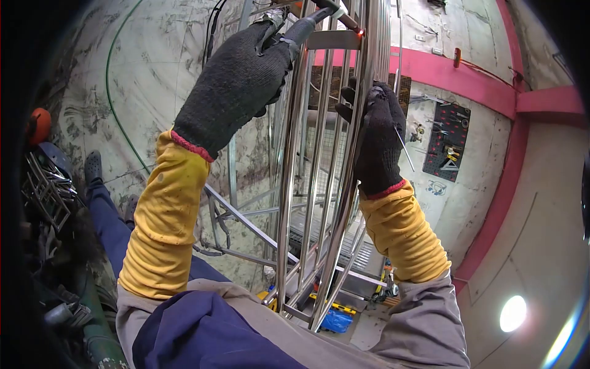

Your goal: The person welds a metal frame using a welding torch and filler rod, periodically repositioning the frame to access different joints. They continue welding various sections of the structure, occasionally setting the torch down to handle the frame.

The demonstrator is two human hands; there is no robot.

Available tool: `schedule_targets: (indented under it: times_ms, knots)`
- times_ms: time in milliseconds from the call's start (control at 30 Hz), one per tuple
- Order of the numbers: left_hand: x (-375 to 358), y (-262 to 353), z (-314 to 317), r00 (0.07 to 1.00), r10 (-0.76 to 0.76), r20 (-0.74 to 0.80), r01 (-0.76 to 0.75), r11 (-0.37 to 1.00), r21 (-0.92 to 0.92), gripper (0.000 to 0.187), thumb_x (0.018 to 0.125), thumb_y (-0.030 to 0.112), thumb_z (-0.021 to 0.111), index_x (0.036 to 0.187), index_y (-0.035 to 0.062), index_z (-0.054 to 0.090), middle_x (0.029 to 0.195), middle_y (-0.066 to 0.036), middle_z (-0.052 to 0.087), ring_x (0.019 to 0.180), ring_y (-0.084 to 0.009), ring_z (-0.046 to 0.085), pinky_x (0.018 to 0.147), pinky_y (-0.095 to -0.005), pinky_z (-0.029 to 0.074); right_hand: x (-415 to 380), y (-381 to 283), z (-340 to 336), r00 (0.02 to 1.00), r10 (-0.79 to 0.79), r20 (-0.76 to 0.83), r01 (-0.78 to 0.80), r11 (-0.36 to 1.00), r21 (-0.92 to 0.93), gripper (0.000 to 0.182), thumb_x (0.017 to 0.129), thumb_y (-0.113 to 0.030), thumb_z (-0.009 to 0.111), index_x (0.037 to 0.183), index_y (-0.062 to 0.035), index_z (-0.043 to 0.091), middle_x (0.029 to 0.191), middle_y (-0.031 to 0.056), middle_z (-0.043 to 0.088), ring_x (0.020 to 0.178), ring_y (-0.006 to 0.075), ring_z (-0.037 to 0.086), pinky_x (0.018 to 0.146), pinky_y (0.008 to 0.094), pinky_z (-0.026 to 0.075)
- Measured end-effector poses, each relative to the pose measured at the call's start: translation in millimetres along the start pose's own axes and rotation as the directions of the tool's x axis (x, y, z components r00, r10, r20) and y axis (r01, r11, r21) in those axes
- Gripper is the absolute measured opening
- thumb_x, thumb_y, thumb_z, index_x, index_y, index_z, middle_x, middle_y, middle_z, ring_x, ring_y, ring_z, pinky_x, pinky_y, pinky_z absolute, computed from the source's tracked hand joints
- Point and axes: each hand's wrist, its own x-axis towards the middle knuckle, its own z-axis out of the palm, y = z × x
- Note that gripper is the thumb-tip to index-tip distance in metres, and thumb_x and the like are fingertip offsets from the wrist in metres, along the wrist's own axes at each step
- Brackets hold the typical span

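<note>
My left hand (236, 86), in a black knit glove, is closed around the handle of a welding torch (303, 29). The torch nozzle points right, to a small glowing red spot on a shiny metal frame (316, 154) of long parallel tubes. A short flat crosspiece (334, 40) joins the tubes beside that spot. My right hand (380, 132), gloved the same way, lies along the frame's right side with its fingers bent. From it sticks a thin welding rod (405, 151); the rod's other end is hidden. Yellow cuffs (166, 215) cover both forearms.
A green hose (108, 80) curves over the stained floor at left. Another person's leg (107, 206) shows at lower left, near piled metal parts (49, 184). At right are a dark mat with tools (447, 138) and pink beams (452, 77).
</note>
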Motion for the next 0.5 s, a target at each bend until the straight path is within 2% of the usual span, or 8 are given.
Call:
schedule_targets:
  times_ms: [167, 267, 333, 367, 500]
  knots:
    - [-2.0, 1.0, 1.0, 1.000, -0.016, -0.012, 0.016, 1.000, 0.004, 0.036, 0.110, 0.034, 0.056, 0.118, 0.0009, 0.068, 0.067, -0.004, 0.060, 0.052, -0.0137, 0.060, 0.049, -0.0327, 0.052, -0.2, -0.2, 2.3, 1.000, 0.014, -0.007, -0.014, 1.000, 0.003, 0.032, 0.114, -0.027, 0.048, 0.124, -0.0007, 0.064, 0.107, 0.0093, 0.067, 0.089, 0.0203, 0.072, 0.082, 0.0355, 0.064]
    - [4.4, -9.8, 1.7, 0.998, 0.051, -0.027, -0.050, 0.998, 0.050, 0.036, 0.109, 0.033, 0.056, 0.120, 0.0008, 0.068, 0.068, -0.006, 0.062, 0.052, -0.0156, 0.061, 0.050, -0.0347, 0.053, 0.3, 2.9, 2.8, 1.000, -0.012, -0.026, 0.012, 1.000, 0.012, 0.031, 0.113, -0.028, 0.049, 0.123, -0.0030, 0.065, 0.106, 0.0078, 0.069, 0.088, 0.0198, 0.073, 0.077, 0.0342, 0.063]
    - [9.5, -12.7, 0.5, 0.988, 0.155, 0.002, -0.154, 0.984, 0.088, 0.036, 0.109, 0.031, 0.056, 0.123, 0.0010, 0.069, 0.070, -0.009, 0.065, 0.055, -0.0191, 0.064, 0.056, -0.0377, 0.055, -3.8, -2.4, 6.6, 1.000, 0.003, 0.004, -0.003, 0.997, 0.072, 0.030, 0.112, -0.031, 0.053, 0.123, -0.0062, 0.067, 0.104, 0.0058, 0.070, 0.087, 0.0195, 0.074, 0.071, 0.0318, 0.062]
    - [8.2, -12.9, -0.1, 0.996, 0.084, 0.001, -0.084, 0.990, 0.114, 0.033, 0.108, 0.027, 0.057, 0.125, 0.0016, 0.069, 0.073, -0.011, 0.067, 0.059, -0.0217, 0.066, 0.062, -0.0397, 0.056, -12.3, -5.4, 8.3, 0.998, 0.002, -0.068, -0.002, 1.000, 0.010, 0.030, 0.111, -0.033, 0.055, 0.122, -0.0084, 0.067, 0.103, 0.0049, 0.072, 0.087, 0.0194, 0.075, 0.068, 0.0298, 0.061]
    - [5.3, -5.6, 0.2, 1.000, -0.012, 0.008, 0.012, 0.997, 0.074, 0.032, 0.108, 0.025, 0.057, 0.125, 0.0012, 0.069, 0.073, -0.011, 0.067, 0.059, -0.0222, 0.067, 0.062, -0.0398, 0.056, -6.9, -0.9, 7.8, 1.000, 0.010, -0.029, -0.009, 0.999, 0.050, 0.029, 0.111, -0.032, 0.055, 0.122, -0.0076, 0.067, 0.103, 0.0048, 0.071, 0.087, 0.0189, 0.075, 0.070, 0.0302, 0.062]
